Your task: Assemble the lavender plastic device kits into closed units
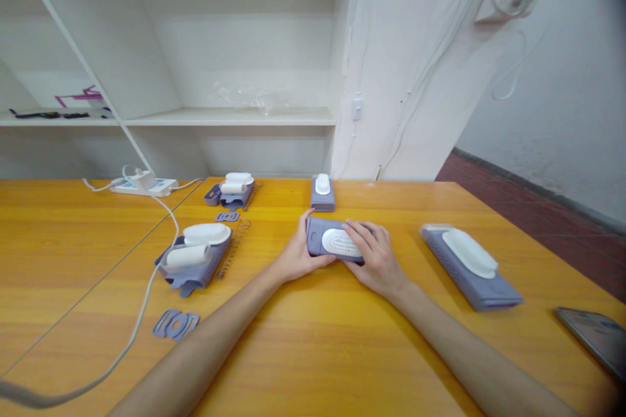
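Note:
Near the middle of the table, both hands are on a purple-grey plastic case point(317, 234) with a white ribbed oval piece point(337, 242) on its upper face. Around the case's left end, my left hand point(299, 251) is closed with the thumb along the near side. My right hand point(374, 254) grips the other end, its fingers lying over the top and covering part of the oval. Just beyond the hands is a similar case point(323, 201) with a white oval, and another case point(474, 273) lies to the right.
On the left are two opened purple-grey housings point(190, 273) point(233, 199) carrying white parts, with springs point(233, 247) and flat cut-out plates point(176, 324) nearby. A white cable point(147, 300) crosses from a power strip point(147, 186). A phone point(594, 335) lies at the right edge.

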A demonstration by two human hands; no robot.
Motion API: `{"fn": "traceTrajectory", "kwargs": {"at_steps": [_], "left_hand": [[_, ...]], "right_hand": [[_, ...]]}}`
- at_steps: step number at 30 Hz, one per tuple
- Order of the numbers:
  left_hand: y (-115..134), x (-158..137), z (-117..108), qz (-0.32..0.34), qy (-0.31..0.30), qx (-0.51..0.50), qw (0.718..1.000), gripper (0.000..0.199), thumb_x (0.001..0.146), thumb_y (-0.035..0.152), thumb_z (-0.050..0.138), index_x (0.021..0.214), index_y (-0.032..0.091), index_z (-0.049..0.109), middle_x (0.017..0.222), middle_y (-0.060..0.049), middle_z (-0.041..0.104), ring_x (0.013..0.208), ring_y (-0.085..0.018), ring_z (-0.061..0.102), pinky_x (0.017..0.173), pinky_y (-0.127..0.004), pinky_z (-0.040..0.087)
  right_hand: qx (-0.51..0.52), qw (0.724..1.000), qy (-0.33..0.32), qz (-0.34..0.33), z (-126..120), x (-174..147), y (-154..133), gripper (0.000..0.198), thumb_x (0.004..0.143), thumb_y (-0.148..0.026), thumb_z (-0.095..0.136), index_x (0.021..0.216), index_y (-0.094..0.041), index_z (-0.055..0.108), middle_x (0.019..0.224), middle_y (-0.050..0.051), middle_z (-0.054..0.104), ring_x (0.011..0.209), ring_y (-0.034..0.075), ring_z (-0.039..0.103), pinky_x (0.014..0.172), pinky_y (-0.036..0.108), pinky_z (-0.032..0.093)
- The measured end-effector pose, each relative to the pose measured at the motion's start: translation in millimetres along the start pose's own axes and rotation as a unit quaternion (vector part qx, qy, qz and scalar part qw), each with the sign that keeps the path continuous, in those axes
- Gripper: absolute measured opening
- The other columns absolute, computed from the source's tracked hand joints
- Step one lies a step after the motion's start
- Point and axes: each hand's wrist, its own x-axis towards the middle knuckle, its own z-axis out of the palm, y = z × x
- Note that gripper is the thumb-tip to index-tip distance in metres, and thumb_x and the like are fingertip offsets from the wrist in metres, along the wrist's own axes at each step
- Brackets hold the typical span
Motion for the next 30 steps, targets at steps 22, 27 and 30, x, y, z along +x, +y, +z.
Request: {"fn": "traceTrajectory", "kwargs": {"at_steps": [22,27,30], "left_hand": [[-14,5,-1,-0.047,0.124,0.021,0.991,0.042,0.085,0.047,0.047,0.118,0.021,0.043,0.093,-0.002,0.053,0.064,-0.009,0.053,0.052,-0.019,0.041],[-14,5,1,-0.036,0.110,0.045,0.992,0.038,0.085,0.046,0.048,0.113,0.021,0.045,0.087,0.000,0.054,0.059,-0.008,0.052,0.052,-0.020,0.040],[-14,6,0,-0.025,0.100,0.079,0.992,0.034,0.087,0.042,0.047,0.114,0.021,0.044,0.087,0.000,0.055,0.059,-0.007,0.052,0.053,-0.020,0.040]], "right_hand": [[0.168,0.893,0.233,0.348,10,7,13,0.078,0.070,-0.044,0.068,0.134,-0.016,0.035,0.128,0.015,0.049,0.111,0.028,0.051,0.093,0.044,0.042],[0.240,0.832,0.271,0.420,13,8,28,0.072,0.074,-0.047,0.064,0.132,-0.014,0.034,0.122,0.016,0.052,0.105,0.026,0.055,0.091,0.043,0.044],[0.222,0.846,0.251,0.414,12,9,25,0.077,0.073,-0.047,0.065,0.134,-0.013,0.031,0.127,0.017,0.048,0.111,0.027,0.051,0.093,0.042,0.042]]}}
